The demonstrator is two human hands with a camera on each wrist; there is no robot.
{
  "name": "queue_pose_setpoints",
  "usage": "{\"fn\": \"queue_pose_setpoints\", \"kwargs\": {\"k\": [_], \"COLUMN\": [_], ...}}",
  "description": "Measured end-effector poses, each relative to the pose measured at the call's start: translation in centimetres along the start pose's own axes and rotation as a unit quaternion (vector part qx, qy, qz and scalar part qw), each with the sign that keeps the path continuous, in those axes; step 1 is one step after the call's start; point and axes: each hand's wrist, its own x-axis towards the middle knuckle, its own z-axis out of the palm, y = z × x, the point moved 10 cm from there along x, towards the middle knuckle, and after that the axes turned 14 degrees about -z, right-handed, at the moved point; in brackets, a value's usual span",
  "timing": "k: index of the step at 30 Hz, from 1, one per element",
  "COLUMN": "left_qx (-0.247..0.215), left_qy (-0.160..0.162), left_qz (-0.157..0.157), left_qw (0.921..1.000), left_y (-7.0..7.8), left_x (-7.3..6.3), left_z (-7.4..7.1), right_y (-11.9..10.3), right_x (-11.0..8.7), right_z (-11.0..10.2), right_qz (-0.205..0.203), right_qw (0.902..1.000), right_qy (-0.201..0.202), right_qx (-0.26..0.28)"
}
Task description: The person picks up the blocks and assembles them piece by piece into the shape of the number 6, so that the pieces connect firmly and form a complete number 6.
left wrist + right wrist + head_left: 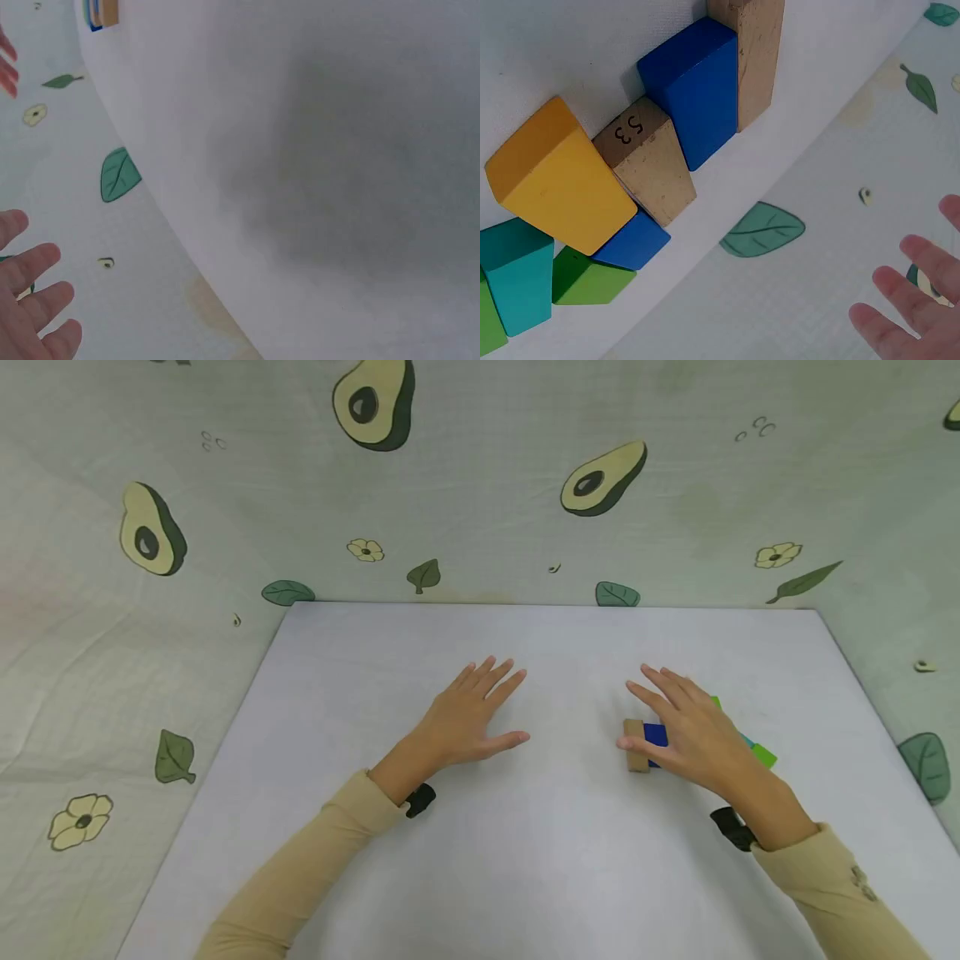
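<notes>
Fingers spread, my left hand [465,720] hovers over the white table left of centre and holds nothing. My right hand [693,735], also with straight, parted fingers, is above a cluster of wooden blocks and covers most of them in the head view. In the right wrist view the cluster shows a plain wood block [759,67], a tall blue block [697,94], a wood block marked 53 [651,161], a yellow block [566,180], a small blue block [634,241], a green block [592,279] and a teal block [521,277].
The white table [360,677] has a straight far edge. Behind it and at its sides hangs a pale cloth [480,485] printed with avocados, leaves and flowers. Another green block [489,319] lies at the cluster's end.
</notes>
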Motion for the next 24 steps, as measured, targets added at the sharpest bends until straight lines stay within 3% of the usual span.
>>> {"fn": "queue_pose_setpoints", "kwargs": {"k": [9, 14, 24], "left_qx": [-0.025, -0.034, -0.061], "left_qy": [0.000, -0.010, 0.014], "left_qz": [0.003, 0.004, 0.018], "left_qw": [0.9997, 0.9994, 0.9979], "left_y": [2.2, 3.4, 6.1], "left_x": [0.8, 1.3, 2.3], "left_z": [1.0, 1.9, 3.0], "right_y": [0.8, 1.4, 2.6], "right_x": [-1.1, -1.9, -3.3], "right_z": [0.6, 0.6, 1.3], "right_qz": [0.042, 0.060, 0.078], "right_qw": [0.9989, 0.9974, 0.9924], "right_qy": [-0.014, 0.012, 0.030], "right_qx": [0.018, 0.039, 0.090]}}
